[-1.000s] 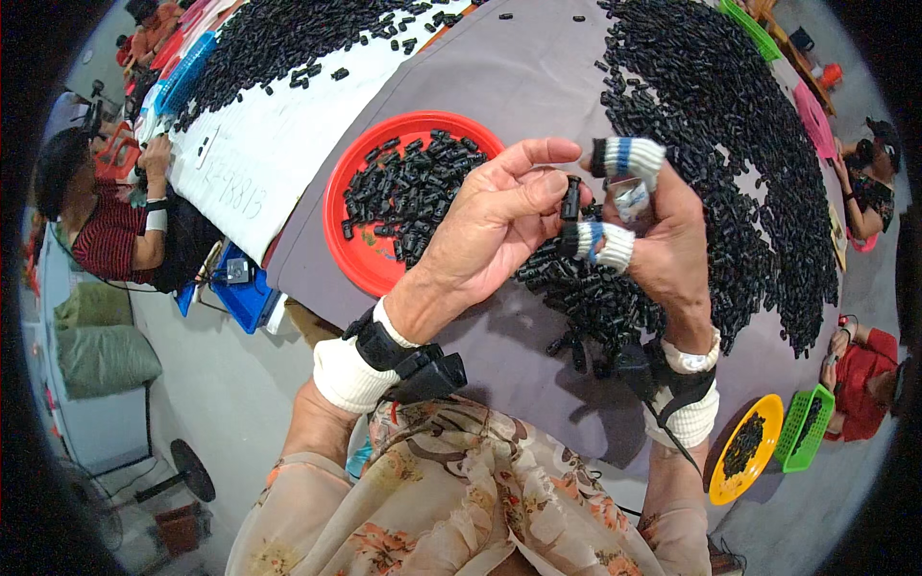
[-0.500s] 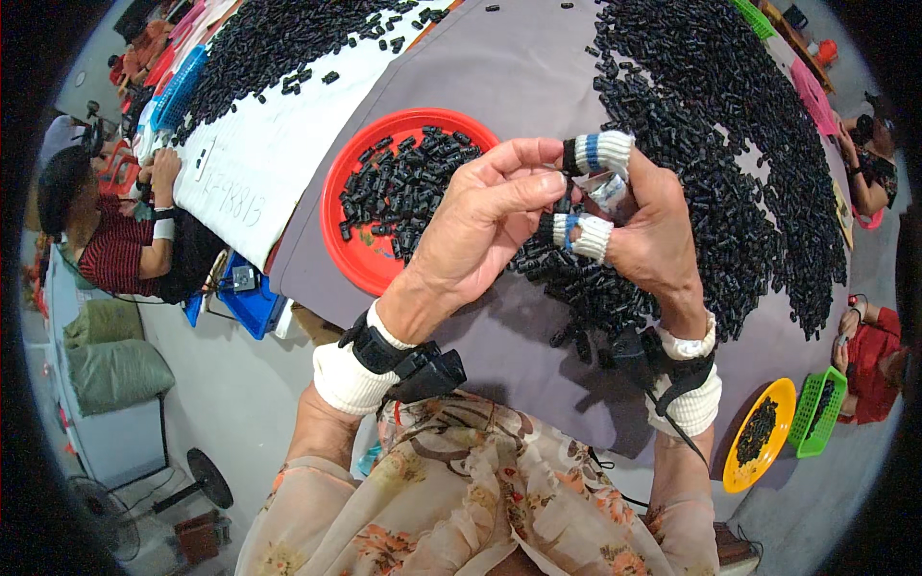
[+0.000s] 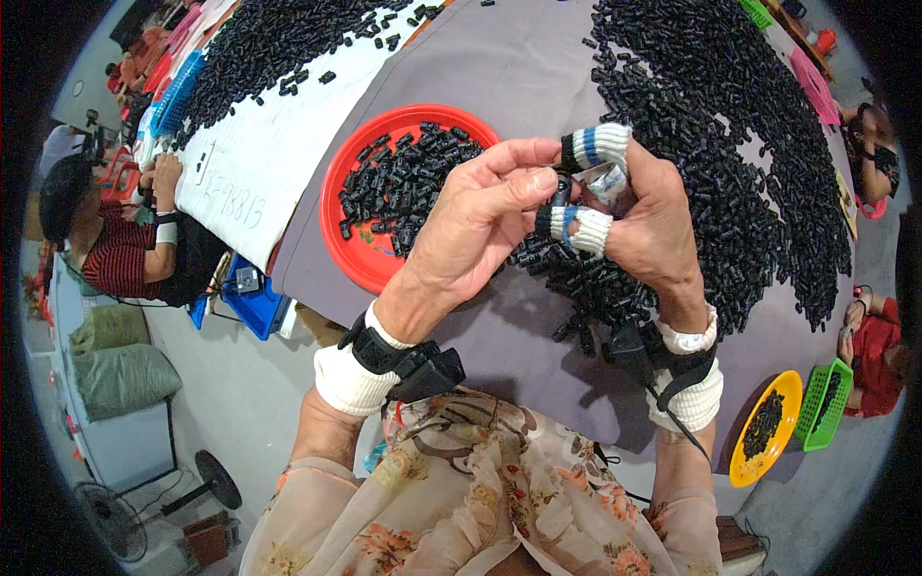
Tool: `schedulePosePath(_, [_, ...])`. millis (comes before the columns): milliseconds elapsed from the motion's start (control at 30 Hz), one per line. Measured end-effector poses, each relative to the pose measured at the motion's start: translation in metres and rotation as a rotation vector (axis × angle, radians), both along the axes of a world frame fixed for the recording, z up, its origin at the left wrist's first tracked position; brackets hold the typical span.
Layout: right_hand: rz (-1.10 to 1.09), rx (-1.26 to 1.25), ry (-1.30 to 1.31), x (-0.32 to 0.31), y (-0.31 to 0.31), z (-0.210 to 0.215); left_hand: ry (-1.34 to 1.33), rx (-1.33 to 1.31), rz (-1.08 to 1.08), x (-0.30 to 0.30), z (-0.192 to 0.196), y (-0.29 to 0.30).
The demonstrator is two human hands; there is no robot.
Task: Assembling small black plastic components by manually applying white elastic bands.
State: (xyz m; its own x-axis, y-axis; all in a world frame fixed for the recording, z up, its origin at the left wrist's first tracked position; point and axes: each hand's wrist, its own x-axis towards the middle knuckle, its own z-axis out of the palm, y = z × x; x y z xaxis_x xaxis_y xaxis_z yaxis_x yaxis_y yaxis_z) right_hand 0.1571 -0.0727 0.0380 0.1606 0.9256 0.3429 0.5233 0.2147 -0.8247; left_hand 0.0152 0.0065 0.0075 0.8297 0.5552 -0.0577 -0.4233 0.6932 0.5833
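Over the table, my left hand (image 3: pixel 471 211) and my right hand (image 3: pixel 658 211) meet. My left thumb and fingers pinch a small black plastic part (image 3: pixel 561 189). The curled thumb and forefinger of my right hand close around the same part; white knitted finger covers with blue and black bands (image 3: pixel 588 230) are on them. Inside that curl shows a silvery, shiny piece (image 3: pixel 605 182), whose kind I cannot make out. Left of my hands, a red round tray (image 3: pixel 331 206) holds many similar black parts. A large heap of them (image 3: pixel 691 250) spreads beneath and beyond my right hand.
At far left, another heap of black parts (image 3: pixel 279 48) lies on a white sheet beside a blue basket (image 3: pixel 180 91). A co-worker in a striped top (image 3: pixel 120 245) sits there. At right are a yellow tray (image 3: pixel 792 398), a green basket (image 3: pixel 816 437) and a person in red (image 3: pixel 876 370).
My hands stay together in nearly the same place, with a slight shift of my left thumb and right fingers. The surroundings shift slightly in the picture.
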Motion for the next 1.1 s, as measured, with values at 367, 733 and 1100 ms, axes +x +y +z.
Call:
schedulePosePath(367, [-0.071, -0.107, 0.121, 0.003, -0.005, 0.003, -0.142, -0.06, -0.064, -0.007, -0.013, 0.005])
schedulePosePath(733, [0.042, -0.164, 0.002, 0.005, -0.001, -0.002, -0.164, -0.072, -0.084, -0.006, -0.012, 0.002])
schedulePosePath(1100, [0.059, -0.152, -0.155, 0.006, 0.002, 0.0, -0.044, -0.02, -0.076, -0.004, -0.011, 0.0])
